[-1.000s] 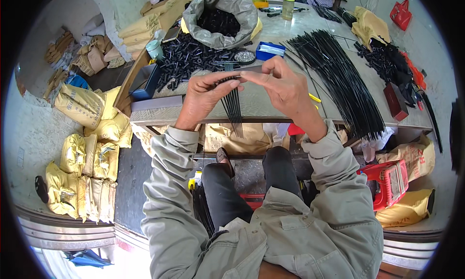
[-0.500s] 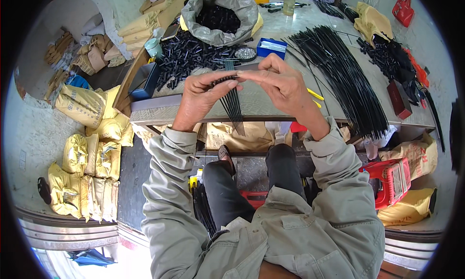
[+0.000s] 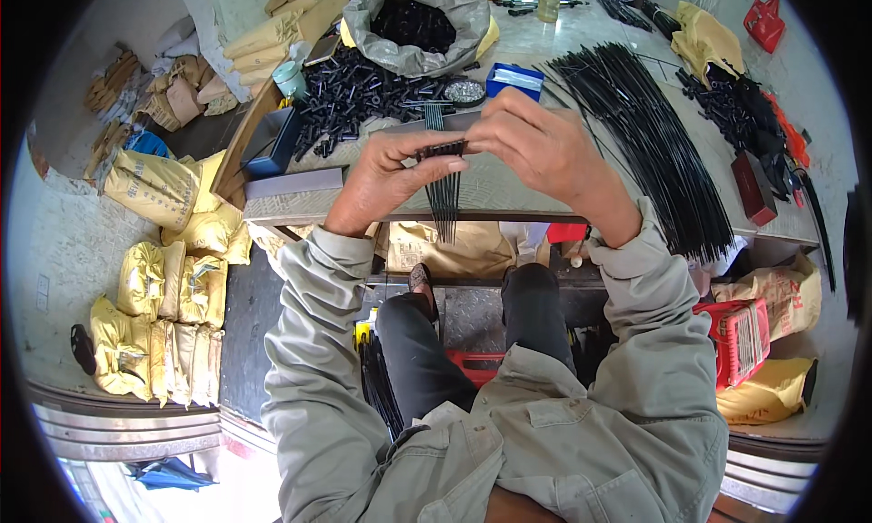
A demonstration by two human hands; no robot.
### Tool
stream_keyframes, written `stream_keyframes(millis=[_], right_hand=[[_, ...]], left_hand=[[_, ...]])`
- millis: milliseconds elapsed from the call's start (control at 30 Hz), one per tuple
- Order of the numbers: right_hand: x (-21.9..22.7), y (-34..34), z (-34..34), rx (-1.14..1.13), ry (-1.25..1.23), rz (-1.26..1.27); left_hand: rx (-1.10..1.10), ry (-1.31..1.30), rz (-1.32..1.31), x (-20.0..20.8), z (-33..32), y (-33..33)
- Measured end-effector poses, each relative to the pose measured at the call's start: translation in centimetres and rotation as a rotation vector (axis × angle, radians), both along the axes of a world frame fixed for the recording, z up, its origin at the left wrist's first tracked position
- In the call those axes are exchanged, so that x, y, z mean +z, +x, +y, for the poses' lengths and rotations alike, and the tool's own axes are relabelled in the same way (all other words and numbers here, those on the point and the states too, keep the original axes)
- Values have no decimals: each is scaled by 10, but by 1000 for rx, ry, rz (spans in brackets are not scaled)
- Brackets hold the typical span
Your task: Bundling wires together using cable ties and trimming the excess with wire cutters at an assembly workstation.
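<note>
My left hand [image 3: 386, 176] pinches a bundle of thin dark rods [image 3: 443, 209] between thumb and fingers. The rods lie side by side, running up and down past the table's front edge. Across them, at the fingers, sits a row of small black pieces [image 3: 441, 149]. My right hand [image 3: 542, 152] is closed at the right end of this row, its thumb and fingertips pressed together there. Whatever lies between those fingertips is hidden. Beyond the hands, a heap of short black tubular parts [image 3: 363, 96] covers the table's left side.
A grey sack [image 3: 468, 37] of black parts stands behind the heap, beside a round dish [image 3: 463, 92] of small shiny bits and a blue box [image 3: 514, 81]. Long black rods [image 3: 649, 150] lie in a pile at the right. A dark blue bin [image 3: 272, 144] stands at the left edge.
My right hand has curled its extended index finger in and shifted slightly right. My left hand has moved a little right, and the rods now hang more upright.
</note>
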State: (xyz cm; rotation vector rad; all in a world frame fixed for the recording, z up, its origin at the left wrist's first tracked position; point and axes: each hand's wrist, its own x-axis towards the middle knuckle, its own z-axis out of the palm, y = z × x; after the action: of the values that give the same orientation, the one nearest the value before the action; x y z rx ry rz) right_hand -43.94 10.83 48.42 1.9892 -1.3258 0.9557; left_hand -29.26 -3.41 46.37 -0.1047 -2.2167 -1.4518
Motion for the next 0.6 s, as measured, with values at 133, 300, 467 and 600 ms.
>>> stream_keyframes(millis=[133, 300, 467, 600], right_hand=[[3, 6, 1, 50, 57, -83], [1, 11, -4, 23, 135, -109], [5, 31, -17, -55, 94, -25], [1, 23, -16, -113, 63, 132]], left_hand=[[55, -269, 21, -8, -15, 0], [126, -473, 159, -11, -17, -4], [138, -541, 297, -28, -26, -10], [219, -834, 196, -53, -24, -17]])
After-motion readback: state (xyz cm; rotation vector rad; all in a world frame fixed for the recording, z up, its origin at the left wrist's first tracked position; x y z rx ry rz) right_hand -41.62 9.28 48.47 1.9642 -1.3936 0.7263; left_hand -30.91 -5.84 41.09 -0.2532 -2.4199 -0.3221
